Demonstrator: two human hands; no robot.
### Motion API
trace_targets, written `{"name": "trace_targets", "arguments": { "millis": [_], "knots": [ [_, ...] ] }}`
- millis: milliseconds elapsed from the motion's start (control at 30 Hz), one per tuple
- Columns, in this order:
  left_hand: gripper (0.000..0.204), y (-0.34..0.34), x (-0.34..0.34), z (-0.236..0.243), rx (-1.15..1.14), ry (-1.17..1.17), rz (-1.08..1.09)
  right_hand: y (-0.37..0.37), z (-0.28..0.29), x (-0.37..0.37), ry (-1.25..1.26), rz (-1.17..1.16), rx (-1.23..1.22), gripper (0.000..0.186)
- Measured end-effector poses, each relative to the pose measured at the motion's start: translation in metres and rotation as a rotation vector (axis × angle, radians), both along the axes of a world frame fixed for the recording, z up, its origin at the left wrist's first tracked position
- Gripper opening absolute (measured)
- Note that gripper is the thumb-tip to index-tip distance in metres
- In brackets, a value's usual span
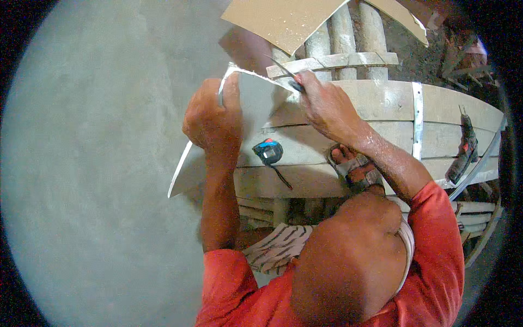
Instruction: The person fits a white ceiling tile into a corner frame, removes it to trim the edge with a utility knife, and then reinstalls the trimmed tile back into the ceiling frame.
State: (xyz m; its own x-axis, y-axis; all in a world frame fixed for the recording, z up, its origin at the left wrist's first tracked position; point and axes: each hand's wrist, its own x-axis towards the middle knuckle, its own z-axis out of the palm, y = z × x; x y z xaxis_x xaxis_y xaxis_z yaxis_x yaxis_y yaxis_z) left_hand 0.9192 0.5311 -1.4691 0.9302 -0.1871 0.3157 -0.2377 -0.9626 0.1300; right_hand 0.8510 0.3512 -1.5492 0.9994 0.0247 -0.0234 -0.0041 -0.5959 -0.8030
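My left hand (pixel 212 114) is closed on the edge of a grey plasterboard piece (pixel 253 101), thumb laid along its face. The board stands tilted, showing a rough white broken edge at the top and a straight white edge lower left. My right hand (pixel 329 106) grips a knife (pixel 280 66) with a thin, pointed blade and dark handle, close to the board's upper right corner. The blade points up and left, beyond the board's edge. White dust coats my right wrist. Below the board, a black and blue tape measure (pixel 268 151) lies on the wooden planks (pixel 305 146).
My sandalled foot (pixel 354 166) rests on the planks. A perforated metal strip (pixel 417 120) crosses them at right, near a dark, dusty tool (pixel 466 150). Brown-faced board (pixel 283 22) lies over round poles (pixel 343 38) at the far side. A grey wall surface (pixel 103 152) fills the left.
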Motion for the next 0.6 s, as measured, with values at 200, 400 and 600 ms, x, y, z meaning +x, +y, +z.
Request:
{"name": "trace_targets", "arguments": {
  "millis": [200,400,600],
  "knots": [
    [0.031,-0.008,0.009,-0.005,-0.037,-0.112,-0.115,0.015,0.037,0.031,-0.125,0.080,0.066,0.024],
    [0.029,-0.012,-0.001,0.003,-0.053,-0.059,-0.105,0.010,0.031,0.022,-0.049,0.135,-0.020,0.025],
    [0.031,-0.008,0.005,-0.010,-0.064,-0.118,-0.172,-0.019,-0.110,-0.045,0.306,0.248,-0.227,0.025]
  ]
}}
